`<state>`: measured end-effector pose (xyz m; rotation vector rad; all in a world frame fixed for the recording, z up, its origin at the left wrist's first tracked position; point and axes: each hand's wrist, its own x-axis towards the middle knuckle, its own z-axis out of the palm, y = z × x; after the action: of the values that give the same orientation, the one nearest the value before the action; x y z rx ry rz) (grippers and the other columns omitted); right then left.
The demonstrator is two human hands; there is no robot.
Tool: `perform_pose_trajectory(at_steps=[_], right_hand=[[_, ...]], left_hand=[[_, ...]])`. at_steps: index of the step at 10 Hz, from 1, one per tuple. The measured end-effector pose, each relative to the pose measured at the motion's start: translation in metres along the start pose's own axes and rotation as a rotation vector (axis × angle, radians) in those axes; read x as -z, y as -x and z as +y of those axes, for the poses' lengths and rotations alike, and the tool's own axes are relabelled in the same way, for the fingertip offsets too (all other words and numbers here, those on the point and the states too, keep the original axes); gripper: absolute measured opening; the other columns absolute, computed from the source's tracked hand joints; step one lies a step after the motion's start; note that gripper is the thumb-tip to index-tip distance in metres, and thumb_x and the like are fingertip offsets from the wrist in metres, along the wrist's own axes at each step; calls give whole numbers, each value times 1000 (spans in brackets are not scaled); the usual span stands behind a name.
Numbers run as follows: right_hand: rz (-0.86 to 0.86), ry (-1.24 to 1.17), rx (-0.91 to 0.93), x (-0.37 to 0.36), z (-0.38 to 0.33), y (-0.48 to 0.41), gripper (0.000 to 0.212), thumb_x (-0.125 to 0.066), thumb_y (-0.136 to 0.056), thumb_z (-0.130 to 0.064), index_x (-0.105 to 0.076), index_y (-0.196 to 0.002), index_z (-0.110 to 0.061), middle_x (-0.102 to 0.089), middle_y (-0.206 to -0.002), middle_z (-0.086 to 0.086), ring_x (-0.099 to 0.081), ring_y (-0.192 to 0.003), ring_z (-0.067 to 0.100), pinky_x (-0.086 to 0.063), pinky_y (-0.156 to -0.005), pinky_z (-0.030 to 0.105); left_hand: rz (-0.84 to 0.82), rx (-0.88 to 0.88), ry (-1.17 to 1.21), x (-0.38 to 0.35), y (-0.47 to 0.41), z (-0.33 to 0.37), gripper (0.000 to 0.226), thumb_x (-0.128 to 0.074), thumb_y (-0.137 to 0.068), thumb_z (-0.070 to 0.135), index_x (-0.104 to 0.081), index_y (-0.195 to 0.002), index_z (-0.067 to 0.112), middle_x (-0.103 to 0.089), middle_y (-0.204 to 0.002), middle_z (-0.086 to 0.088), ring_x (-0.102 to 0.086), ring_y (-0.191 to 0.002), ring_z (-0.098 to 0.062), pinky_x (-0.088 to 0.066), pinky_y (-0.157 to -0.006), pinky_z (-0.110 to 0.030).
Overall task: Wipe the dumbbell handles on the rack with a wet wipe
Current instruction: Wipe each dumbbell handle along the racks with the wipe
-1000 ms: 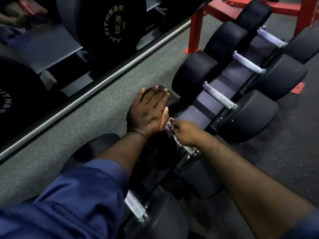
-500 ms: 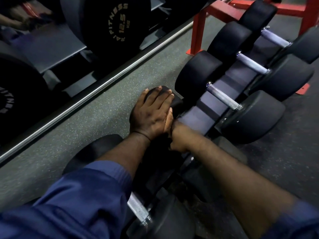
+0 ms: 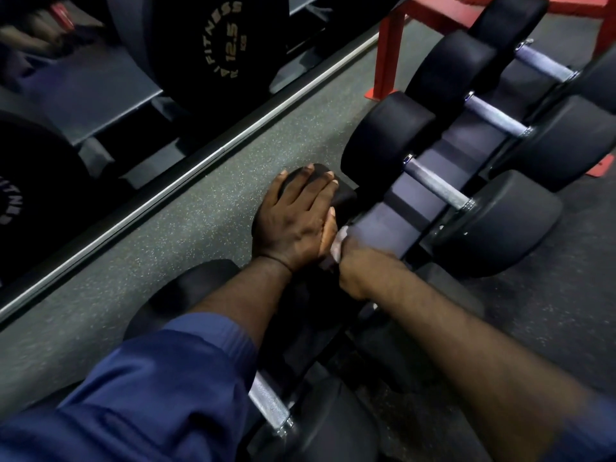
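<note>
Nearest me, a bare knurled handle lies behind both wrists. Past it, my right hand curls round the wet wipe. Its fingers are tucked under and blurred, and the handle they wrap is hidden. My left hand lies flat, fingers straight and close together, on that dumbbell's head, touching the wipe's left side. The next handle lies beyond the right fingers on the rack, parallel; I judge the right hand nearer.
</note>
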<state>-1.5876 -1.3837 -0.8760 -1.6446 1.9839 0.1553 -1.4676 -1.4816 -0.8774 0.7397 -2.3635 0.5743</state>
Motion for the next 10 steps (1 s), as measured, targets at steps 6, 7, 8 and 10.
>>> perform_pose_trajectory(at_steps=[6,7,8,10], right_hand=[[-70,376,17,-1,18,59,29,-46,-103,-29,-65,-124,-34,-64,-133,8,-53,-131,26,-33,-110,53],[-209,339,1,8,22,41,50,-54,-98,-38,-46,-147,-27,-59,-142,5,-53,-132,25,-37,-107,43],[-192,226,53,29,31,49,49,-62,-95,-24,-49,-141,-13,-63,-135,12,-64,-118,31,-50,-93,35],[118,-319,-118,51,77,41,27,-48,-100,-25,-58,-118,-7,-62,-129,20,-59,-117,36,-40,-79,31]], left_hand=[[-40,-26,-63,3,0,0,45,-45,-103,34,-66,-139,16,-62,-147,0,-52,-142,-27,-35,-119,-52],[-111,-71,-105,8,-1,4,48,-44,-103,36,-62,-145,21,-58,-151,4,-48,-146,-26,-33,-119,-56],[-200,-73,-83,14,-4,5,50,-47,-99,36,-61,-146,24,-58,-151,7,-48,-145,-25,-32,-119,-59],[-369,-200,54,20,-94,16,34,-42,-87,34,-68,-80,12,-71,-80,-12,-67,-74,-37,-51,-66,-39]])
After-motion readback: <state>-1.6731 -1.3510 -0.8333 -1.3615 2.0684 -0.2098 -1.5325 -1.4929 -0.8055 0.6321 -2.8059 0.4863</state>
